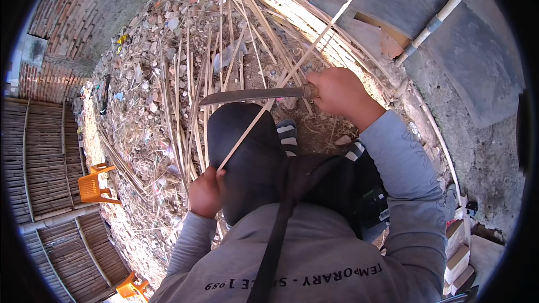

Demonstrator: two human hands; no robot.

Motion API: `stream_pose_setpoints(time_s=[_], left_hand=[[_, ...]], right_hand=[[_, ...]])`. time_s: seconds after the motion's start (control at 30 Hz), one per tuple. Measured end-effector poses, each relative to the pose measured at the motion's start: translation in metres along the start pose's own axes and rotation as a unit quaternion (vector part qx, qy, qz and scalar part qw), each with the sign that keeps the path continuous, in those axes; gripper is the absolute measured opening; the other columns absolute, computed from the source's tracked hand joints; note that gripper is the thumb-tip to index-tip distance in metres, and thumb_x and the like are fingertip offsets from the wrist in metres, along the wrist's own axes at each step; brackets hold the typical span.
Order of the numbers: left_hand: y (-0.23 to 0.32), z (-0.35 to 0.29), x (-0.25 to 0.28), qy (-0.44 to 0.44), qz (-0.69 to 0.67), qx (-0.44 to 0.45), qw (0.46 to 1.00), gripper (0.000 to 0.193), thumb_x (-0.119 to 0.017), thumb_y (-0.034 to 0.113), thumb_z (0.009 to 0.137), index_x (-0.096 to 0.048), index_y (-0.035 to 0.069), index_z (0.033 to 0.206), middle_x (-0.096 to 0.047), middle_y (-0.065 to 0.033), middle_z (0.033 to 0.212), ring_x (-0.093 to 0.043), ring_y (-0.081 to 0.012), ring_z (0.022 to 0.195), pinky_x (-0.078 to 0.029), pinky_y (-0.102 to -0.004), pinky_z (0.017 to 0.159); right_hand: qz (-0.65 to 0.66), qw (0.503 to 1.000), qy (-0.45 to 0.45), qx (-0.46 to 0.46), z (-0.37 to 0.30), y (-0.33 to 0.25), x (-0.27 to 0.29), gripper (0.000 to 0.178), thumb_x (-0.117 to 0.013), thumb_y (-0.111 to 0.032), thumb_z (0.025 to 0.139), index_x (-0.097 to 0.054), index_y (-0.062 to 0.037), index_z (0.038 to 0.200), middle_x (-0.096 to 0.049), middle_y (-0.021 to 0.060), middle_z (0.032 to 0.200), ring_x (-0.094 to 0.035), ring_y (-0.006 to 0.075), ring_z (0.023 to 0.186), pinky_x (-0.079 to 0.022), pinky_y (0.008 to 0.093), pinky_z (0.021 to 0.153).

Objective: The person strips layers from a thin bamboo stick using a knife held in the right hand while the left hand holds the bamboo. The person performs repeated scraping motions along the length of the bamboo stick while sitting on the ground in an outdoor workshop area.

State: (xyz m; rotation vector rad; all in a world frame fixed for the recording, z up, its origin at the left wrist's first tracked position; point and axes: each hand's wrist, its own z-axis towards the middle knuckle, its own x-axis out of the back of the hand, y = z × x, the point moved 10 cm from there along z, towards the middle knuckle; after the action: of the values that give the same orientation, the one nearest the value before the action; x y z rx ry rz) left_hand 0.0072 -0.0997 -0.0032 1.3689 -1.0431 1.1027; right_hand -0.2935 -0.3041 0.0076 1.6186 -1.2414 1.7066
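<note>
My left hand [204,193] is closed around the lower end of a long, thin bamboo strip [247,133], beside my black-clad knee [238,134]. The strip slants up and to the right, past my right hand [339,92]. That hand grips the handle of a machete [241,96], its dark blade pointing left above the knee. Blade and strip cross just left of the handle; whether they touch I cannot tell. More bamboo strips [193,98] lie on the ground beyond and to the left of my knee.
Rubble and litter [135,134] cover the ground. A concrete wall [477,78] with a pale pipe [441,17] stands at right. Orange plastic chairs [96,186] and a slatted bamboo wall [45,157] are at left. My striped sandal [287,137] shows below the blade.
</note>
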Motion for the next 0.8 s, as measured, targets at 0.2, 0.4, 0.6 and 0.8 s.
stream_pose_setpoints(time_s=[0.2,0.4,0.6,0.8], left_hand=[[0.009,0.006,0.013,0.016,-0.044,-0.027,0.999,0.031,-0.057,0.029,0.102,-0.053,0.006,0.081,-0.059,-0.0217,0.06,-0.061,-0.0447,0.057,-0.044,-0.0545,0.05],[-0.004,-0.009,0.015,-0.038,-0.065,-0.01,0.997,0.031,-0.055,0.028,0.104,-0.053,0.006,0.082,-0.058,-0.0218,0.06,-0.061,-0.0454,0.058,-0.044,-0.055,0.051],[-0.018,-0.021,0.02,-0.04,-0.062,-0.003,0.997,0.03,-0.054,0.024,0.104,-0.055,0.004,0.081,-0.058,-0.0232,0.062,-0.059,-0.0474,0.059,-0.044,-0.0549,0.052],[-0.027,-0.023,0.018,-0.052,-0.093,-0.006,0.994,0.029,-0.054,0.024,0.104,-0.056,0.004,0.082,-0.058,-0.0237,0.063,-0.059,-0.0476,0.059,-0.044,-0.0536,0.052]], right_hand=[[0.078,0.985,0.116,-0.105,0.003,0.086,0.007,0.032,-0.073,-0.018,0.075,-0.068,-0.0036,0.103,-0.069,0.0227,0.086,-0.068,0.0426,0.085,-0.053,0.0524,0.077],[0.026,0.997,0.066,0.032,-0.002,0.012,0.003,0.027,-0.073,-0.019,0.075,-0.066,-0.0091,0.1,-0.069,0.0174,0.084,-0.068,0.0395,0.086,-0.053,0.0514,0.076],[0.07,0.976,0.153,-0.136,0.0,0.109,0.013,0.027,-0.071,-0.019,0.078,-0.068,-0.0077,0.102,-0.069,0.02,0.084,-0.068,0.0414,0.083,-0.053,0.0514,0.075],[0.015,0.997,0.08,0.009,0.0,0.03,0.016,0.033,-0.074,-0.019,0.074,-0.068,-0.0083,0.106,-0.07,0.0189,0.087,-0.069,0.04,0.086,-0.054,0.0512,0.079]])
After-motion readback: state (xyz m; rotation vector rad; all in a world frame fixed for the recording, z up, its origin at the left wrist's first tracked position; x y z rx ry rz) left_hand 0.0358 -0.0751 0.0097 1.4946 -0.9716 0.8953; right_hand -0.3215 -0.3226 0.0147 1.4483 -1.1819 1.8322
